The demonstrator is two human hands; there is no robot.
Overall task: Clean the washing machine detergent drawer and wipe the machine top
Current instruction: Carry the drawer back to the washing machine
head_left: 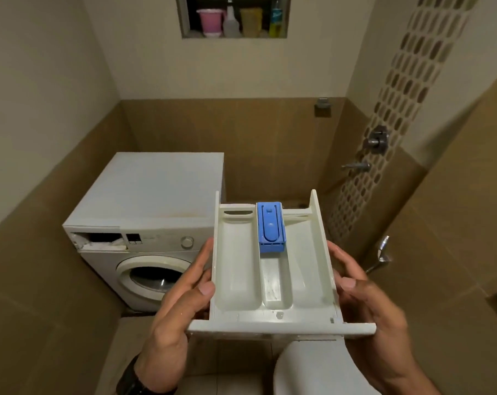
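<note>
I hold the white detergent drawer (238,269) level in front of me, out of the machine. My left hand (176,306) grips its left wall and my right hand (367,303) grips its right wall. A blue insert (271,227) sits in the middle compartment near the far end. The white washing machine (156,195) stands in the left corner, its top dusty and stained. An open drawer slot (101,240) shows at its upper left front.
A white toilet lid (312,366) is just below the drawer. Taps (377,139) and a hand sprayer (382,246) are on the right wall. A wall niche (233,17) above holds a pink bucket and bottles. Brown tiled walls close in on both sides.
</note>
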